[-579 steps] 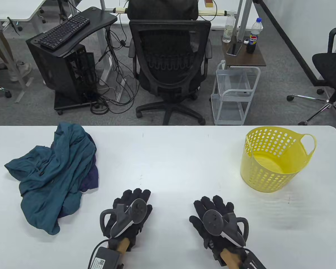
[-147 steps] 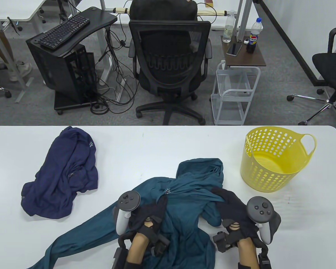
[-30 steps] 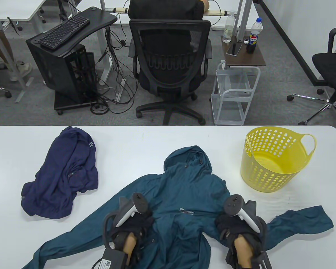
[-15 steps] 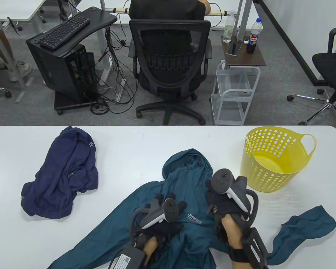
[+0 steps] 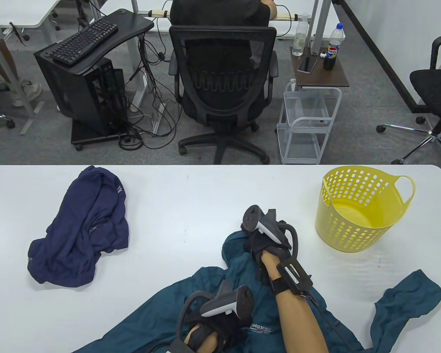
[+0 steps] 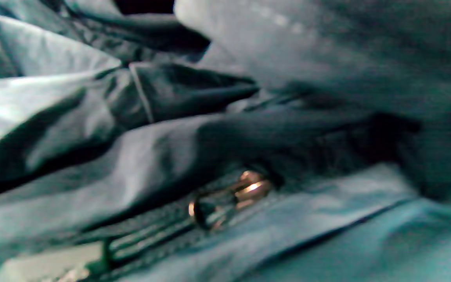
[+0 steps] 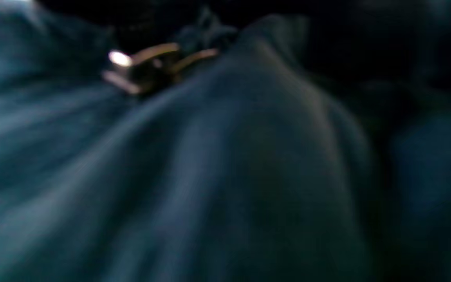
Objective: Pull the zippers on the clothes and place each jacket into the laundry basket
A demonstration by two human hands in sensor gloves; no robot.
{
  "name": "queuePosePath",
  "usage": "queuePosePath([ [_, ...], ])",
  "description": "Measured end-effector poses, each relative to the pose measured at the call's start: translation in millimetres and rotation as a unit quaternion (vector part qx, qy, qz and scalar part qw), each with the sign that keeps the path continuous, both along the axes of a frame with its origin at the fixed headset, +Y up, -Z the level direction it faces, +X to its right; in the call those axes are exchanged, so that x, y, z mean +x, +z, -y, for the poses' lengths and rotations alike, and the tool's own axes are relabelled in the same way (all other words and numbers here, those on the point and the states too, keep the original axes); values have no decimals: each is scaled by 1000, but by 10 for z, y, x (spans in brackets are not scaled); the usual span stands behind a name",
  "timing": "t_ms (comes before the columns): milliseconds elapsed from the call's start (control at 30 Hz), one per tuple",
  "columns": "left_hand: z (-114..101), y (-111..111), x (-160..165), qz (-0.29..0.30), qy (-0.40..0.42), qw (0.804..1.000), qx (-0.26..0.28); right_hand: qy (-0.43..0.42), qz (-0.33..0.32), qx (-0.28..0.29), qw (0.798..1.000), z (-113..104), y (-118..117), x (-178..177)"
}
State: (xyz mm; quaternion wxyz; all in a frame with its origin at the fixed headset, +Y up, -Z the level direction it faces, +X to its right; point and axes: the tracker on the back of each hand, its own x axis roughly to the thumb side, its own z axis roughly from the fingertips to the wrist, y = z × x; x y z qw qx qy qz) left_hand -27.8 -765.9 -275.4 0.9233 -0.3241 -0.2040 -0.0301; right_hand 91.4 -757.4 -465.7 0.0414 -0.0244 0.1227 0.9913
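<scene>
Near the table's (image 5: 205, 191) front edge, both hands on teal jacket (image 5: 408, 298) (basket (image 5: 356, 235) just beside).

The right hand (image 5: 266, 241), black-gloved, reaches far forward with bare forearm outstretched, fingers hidden under its tracker. The left hand (image 5: 220, 323), also black-gloved, sits low near the bottom edge, its fingers unseen

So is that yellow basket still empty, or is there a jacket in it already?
Empty. The yellow basket shows only its bare bottom; the teal jacket and navy jacket both lie on the table.
</scene>
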Motion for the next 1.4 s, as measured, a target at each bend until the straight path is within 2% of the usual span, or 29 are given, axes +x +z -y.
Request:
queuePosePath([
  [67,-16,11,0,0,6,1000,-5,-40,-28,24,999,-153,-23,-23],
  [133,-28,21,2,-2,7,1000,-5,-197,-5,21,980,-384,-64,57],
  [200,-41,51,10,-7,2,1000,-4,-351,78,31,933,-541,-126,274],
  [233,-55,80,24,-10,-6,1000,-1,-436,148,43,886,-574,-137,451],
  [267,-68,102,32,-12,-15,1000,5,-482,194,53,853,-557,-138,563],
  [300,-83,124,44,-15,-26,999,14,-521,266,63,809,-494,-115,717],
  [333,-90,134,51,-19,-34,999,19,-532,293,57,792,-433,-119,805],
  [367,-95,139,55,-22,-37,999,20,-525,295,37,797,-381,-113,846],
  [433,-105,137,54,-24,-37,999,22,-489,281,-2,826,-283,-51,898],
  [500,-109,118,35,-30,-34,999,24,-437,257,-16,861,-231,33,917],
  [633,-139,42,-84,-61,-9,998,34,-397,222,-13,890,-304,219,873],
  [700,-177,-15,-194,-84,-2,996,39,-370,181,-28,911,-390,353,810],
  [800,-317,-121,-456,-141,12,988,67,-292,105,-40,950,-559,674,691],
  [833,-368,-148,-566,-166,15,983,76,-257,81,-31,963,-608,839,650],
  [900,-418,-187,-734,-196,28,976,92,-213,54,8,975,-640,1090,600],
  [967,-410,-238,-859,-208,26,974,87,-183,36,26,982,-599,1333,538],
  [1033,-352,-296,-958,-214,33,974,72,-155,8,1,988,-485,1524,459],
  [1100,-248,-347,-1011,-214,43,975,49,-135,-22,-52,989,-304,1657,371],
  [1233,85,-433,-1106,-220,22,975,-26,-70,-29,-146,986,66,1691,348],
  [1333,209,-513,-1252,-256,19,966,-44,-26,-12,-138,990,153,1624,503],
  [1400,240,-561,-1357,-282,12,959,-36,-13,11,-141,990,204,1559,644],
])
